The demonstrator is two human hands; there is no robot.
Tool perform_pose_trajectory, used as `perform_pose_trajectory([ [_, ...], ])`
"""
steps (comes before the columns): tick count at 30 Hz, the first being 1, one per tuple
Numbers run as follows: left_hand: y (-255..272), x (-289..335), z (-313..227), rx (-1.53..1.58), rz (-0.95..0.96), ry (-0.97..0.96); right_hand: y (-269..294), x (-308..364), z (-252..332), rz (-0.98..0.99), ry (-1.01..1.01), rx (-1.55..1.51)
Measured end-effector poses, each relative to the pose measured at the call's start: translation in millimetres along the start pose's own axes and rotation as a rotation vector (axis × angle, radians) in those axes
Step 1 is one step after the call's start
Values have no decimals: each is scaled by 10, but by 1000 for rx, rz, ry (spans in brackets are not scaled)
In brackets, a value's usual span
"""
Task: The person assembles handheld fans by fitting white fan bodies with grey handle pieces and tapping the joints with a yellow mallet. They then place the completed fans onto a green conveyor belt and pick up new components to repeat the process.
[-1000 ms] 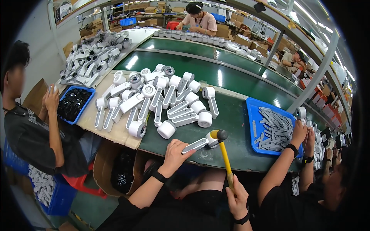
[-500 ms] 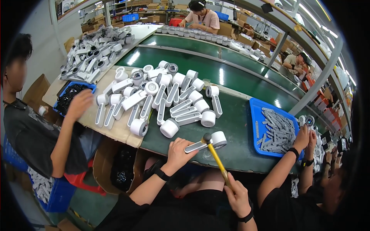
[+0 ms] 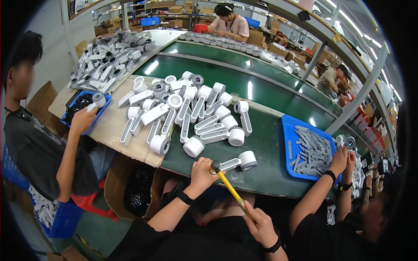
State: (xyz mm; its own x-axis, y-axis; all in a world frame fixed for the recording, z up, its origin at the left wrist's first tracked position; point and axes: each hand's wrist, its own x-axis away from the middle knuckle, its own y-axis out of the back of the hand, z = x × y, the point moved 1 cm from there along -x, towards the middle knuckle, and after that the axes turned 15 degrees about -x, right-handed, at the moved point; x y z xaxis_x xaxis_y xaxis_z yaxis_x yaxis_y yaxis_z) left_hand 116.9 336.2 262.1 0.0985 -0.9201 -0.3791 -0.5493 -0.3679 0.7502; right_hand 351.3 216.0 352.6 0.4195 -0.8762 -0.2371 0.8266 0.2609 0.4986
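Observation:
My left hand [image 3: 202,175] is closed on the handle end of a white and grey handheld fan [image 3: 246,161], which lies on its side at the near edge of the green bench. My right hand [image 3: 262,224] is wrapped round the lower handle of a hammer [image 3: 230,188] with a yellow shaft and a dark rounded head. The hammer's head is over the fan's handle, right beside my left fingers; whether it touches cannot be made out. Beyond my hands lies a pile of similar fans [image 3: 175,102], some on tan cardboard [image 3: 104,138].
At right, a blue tray [image 3: 285,143] holds grey strips; a co-worker's hands [image 3: 342,160] hold a part beside it. A left-hand co-worker's hand [image 3: 83,118] holds a fan over a blue bin [image 3: 93,126] of black parts. More fans [image 3: 102,61] lie farther back.
The hammer's head has moved left and down, from near the fan's neck to beside my left fingers. The left-hand co-worker's hand now has a fan in it.

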Motion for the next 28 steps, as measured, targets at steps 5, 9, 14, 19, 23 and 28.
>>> perform_pose_trajectory([
  [5,-23,21,23,44,-41,-6,-25,-9,-50,-8,-26,34],
  [9,-12,7,13,40,-49,-12,-35,9,-23,-2,-35,8],
  [14,4,38,23,28,-52,-19,-2,22,-39,11,-30,-15],
  [19,34,16,-28,70,-65,-45,144,61,-252,-197,-77,28],
  [23,35,30,9,61,-57,-30,223,42,-192,-174,-88,33],
  [28,24,32,-14,62,-53,-34,149,86,-423,-157,-126,8],
])
